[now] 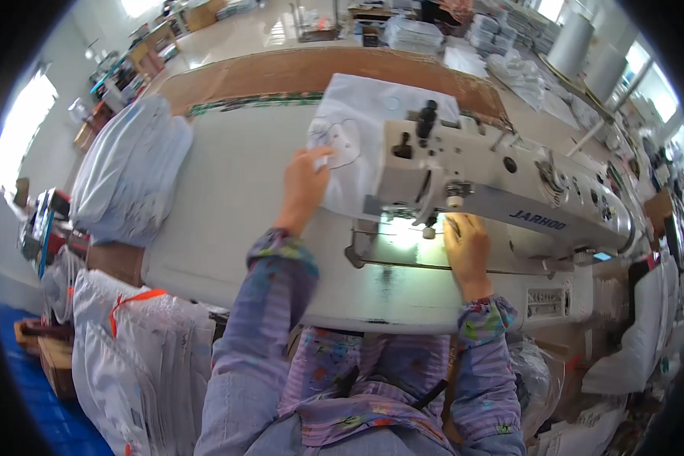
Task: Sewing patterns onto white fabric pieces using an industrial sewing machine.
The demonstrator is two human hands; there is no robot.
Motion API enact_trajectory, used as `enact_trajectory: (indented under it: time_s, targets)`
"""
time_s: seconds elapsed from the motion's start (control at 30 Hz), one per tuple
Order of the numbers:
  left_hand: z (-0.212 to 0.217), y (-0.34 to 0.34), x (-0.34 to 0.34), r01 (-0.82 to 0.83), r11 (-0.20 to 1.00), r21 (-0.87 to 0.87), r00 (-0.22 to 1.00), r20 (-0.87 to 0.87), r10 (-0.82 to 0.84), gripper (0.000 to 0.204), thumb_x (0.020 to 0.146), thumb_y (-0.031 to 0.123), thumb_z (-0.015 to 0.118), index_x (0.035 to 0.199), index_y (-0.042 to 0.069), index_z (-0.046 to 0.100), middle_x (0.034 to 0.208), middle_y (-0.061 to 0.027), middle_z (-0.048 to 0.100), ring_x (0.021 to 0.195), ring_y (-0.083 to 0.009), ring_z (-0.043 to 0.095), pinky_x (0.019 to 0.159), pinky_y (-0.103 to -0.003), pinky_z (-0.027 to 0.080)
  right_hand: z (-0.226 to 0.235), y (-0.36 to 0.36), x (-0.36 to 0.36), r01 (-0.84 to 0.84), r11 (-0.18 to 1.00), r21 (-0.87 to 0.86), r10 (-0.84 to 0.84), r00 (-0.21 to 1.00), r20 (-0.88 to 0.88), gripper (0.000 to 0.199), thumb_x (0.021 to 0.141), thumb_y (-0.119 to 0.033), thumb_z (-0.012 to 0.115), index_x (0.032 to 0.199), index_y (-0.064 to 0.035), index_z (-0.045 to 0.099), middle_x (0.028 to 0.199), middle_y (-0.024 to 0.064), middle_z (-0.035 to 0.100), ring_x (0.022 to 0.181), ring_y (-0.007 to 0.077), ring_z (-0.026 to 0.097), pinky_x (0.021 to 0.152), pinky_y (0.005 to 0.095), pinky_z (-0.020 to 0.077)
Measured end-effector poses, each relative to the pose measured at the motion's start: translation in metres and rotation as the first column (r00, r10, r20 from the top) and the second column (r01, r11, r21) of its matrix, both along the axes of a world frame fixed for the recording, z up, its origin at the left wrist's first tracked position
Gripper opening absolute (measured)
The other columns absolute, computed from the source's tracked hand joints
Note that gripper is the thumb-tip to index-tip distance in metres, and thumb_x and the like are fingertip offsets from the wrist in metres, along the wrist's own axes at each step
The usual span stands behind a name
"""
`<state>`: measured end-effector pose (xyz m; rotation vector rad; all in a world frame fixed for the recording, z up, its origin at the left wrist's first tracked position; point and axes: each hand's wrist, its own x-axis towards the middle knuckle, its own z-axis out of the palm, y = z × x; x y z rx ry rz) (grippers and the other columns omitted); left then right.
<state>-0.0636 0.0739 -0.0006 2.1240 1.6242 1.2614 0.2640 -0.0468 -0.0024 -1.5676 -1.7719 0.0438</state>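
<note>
We have the white cloth (357, 102) on the bench (243, 163), to the left of the sewing machine (501, 178) and partly hidden behind its head. A dark line drawing (348, 144) shows on its left part, and a pale round mark (391, 103) sits near its far edge. Our left hand (305, 182) has its bent fingers closed on the cloth's left edge, beside the drawing. Our right hand (467, 247) is under the machine arm, its fingers curled just to the right of the brightly lit needle area (406, 230); we cannot tell whether it grips anything there. A thin metal rod (433, 266) runs across the bench on our side of that light. At the bench's left end we see a folded pile of pale blue cloth (133, 167), and below it, nearer us, hangs a stack of white pieces (140, 357) with an orange strip (133, 299) over its top. Large white thread cones (571, 44) stand beyond the machine, at the upper right.
</note>
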Motion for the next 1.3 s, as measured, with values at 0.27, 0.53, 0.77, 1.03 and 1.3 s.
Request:
enact_trajectory:
  time_s: [0.27,0.53,0.77,1.03,1.3]
  targets:
    - [0.141,-0.114,-0.112,-0.351,0.858,0.375,0.936,0.148,0.319,0.043,0.084,-0.006,0.059,0.122,0.008,0.074,0.110,-0.0193,0.070,0.106,-0.0374,0.068,0.091,-0.043,0.054,-0.008,-0.017,0.030,-0.122,0.992,-0.014,0.122,0.993,0.011,0.014,0.096,-0.003,0.059,0.105,0.0044,0.066,0.096,0.0191,0.064,0.090,0.0337,0.062,0.081,0.0405,0.0492]
    - [0.167,-0.556,-0.425,-0.861,0.494,0.124,0.455,0.622,0.637,0.048,0.087,-0.002,0.059,0.135,-0.001,0.067,0.138,-0.0119,0.066,0.129,-0.0214,0.060,0.109,-0.030,0.045,-0.025,-0.014,0.036,-0.180,0.983,-0.047,0.183,0.981,0.063,0.017,0.102,-0.008,0.059,0.111,0.0036,0.067,0.103,0.0131,0.064,0.097,0.0282,0.064,0.085,0.0370,0.0521]
    - [0.050,-0.737,-0.457,-0.937,0.290,-0.194,0.126,0.587,0.800,0.048,0.086,-0.003,0.057,0.133,-0.003,0.067,0.135,-0.0162,0.067,0.122,-0.0264,0.064,0.105,-0.032,0.049,-0.033,0.002,0.055,-0.145,0.987,-0.071,0.150,0.986,0.075,0.019,0.103,-0.007,0.057,0.114,0.0042,0.068,0.108,0.0148,0.063,0.100,0.0304,0.065,0.086,0.0398,0.0528]
    - [-0.023,-0.761,-0.456,-0.894,0.155,-0.420,-0.104,0.532,0.840,0.051,0.081,-0.004,0.063,0.132,-0.002,0.068,0.128,-0.0190,0.070,0.119,-0.0300,0.065,0.105,-0.037,0.050,-0.034,-0.003,0.053,-0.166,0.983,-0.076,0.175,0.976,0.128,0.019,0.104,-0.008,0.057,0.117,0.0039,0.066,0.112,0.0140,0.065,0.104,0.0285,0.065,0.090,0.0369,0.0529]
    - [0.073,-0.604,-0.439,-0.856,-0.261,0.447,-0.406,-0.266,0.875,0.036,0.084,0.010,0.073,0.119,0.005,0.071,0.122,-0.0164,0.068,0.119,-0.0364,0.061,0.107,-0.046,0.046,-0.020,-0.021,0.044,-0.106,0.994,0.014,0.105,0.993,0.061,0.013,0.101,-0.005,0.058,0.107,0.0043,0.066,0.103,0.0156,0.061,0.093,0.0301,0.062,0.083,0.0404,0.0497]
